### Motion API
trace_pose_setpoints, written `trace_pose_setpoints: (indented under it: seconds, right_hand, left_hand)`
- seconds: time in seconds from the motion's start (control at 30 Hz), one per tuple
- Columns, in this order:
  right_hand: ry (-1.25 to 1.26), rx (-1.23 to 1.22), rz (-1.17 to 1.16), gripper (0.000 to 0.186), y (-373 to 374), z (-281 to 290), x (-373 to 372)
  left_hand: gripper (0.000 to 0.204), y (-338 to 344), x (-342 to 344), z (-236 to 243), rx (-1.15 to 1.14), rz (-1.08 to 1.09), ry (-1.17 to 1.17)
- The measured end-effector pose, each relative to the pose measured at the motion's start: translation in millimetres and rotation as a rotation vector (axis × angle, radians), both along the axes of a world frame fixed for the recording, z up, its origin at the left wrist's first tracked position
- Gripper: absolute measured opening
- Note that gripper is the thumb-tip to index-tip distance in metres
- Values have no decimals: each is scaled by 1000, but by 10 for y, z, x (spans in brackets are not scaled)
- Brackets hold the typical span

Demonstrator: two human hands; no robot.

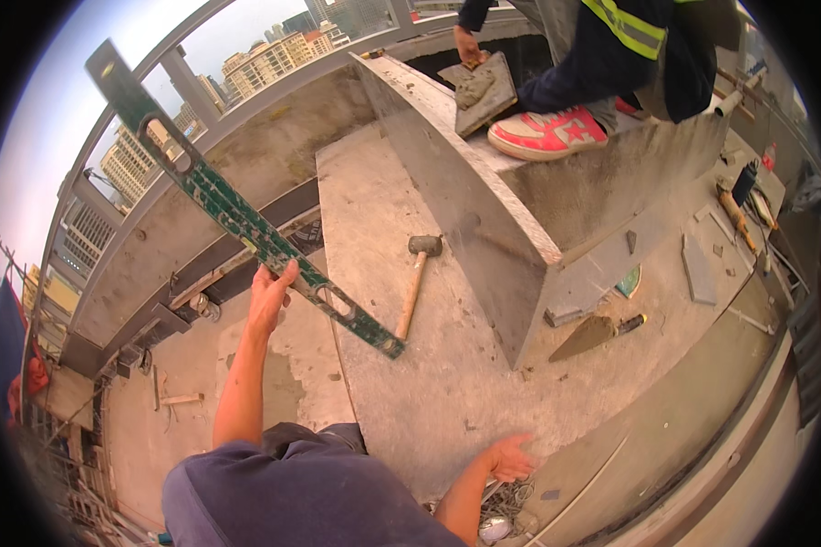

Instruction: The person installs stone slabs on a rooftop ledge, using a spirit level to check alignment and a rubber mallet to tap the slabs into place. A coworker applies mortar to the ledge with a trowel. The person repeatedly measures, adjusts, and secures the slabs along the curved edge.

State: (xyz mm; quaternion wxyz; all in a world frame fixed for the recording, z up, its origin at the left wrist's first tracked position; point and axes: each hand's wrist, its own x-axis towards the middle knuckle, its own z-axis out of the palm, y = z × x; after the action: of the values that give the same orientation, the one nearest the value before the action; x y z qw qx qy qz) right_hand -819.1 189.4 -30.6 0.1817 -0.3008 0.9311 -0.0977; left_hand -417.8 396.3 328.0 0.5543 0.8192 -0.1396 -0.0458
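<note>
My left hand (269, 299) is wrapped round a long green spirit level (223, 205), smeared with pale mortar and slanting from upper left to lower right. Its lower end comes close to the handle of a mallet (418, 273), which lies on a stone slab (410, 401). Low on the right, my right hand (511, 458) is held out with fingers apart and nothing in it. Beyond the mallet rises an upright stone panel (461, 219). A pointed trowel (584, 337) rests on the slab to the panel's right.
A co-worker's pink and white shoe (547, 134) stands on the ledge behind the panel; that person's hand (469, 47) holds a board (486, 93) with mortar. Stone offcuts (698, 271) and tools (737, 217) lie at right. A metal railing (190, 87) runs along the far left.
</note>
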Motion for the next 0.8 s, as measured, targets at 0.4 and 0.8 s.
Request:
trace_pose_setpoints:
  seconds: [0.4, 0.8]
  right_hand:
    - [-24, -71, 30, 102, 88, -152, -88]
    - [-71, -136, 54, 93, 60, -497, -246]
  left_hand:
    - [55, 2654, 623, 1606, 224, 449, -668]
    - [60, 3426, -255, 2768, 953, 386, -1244]
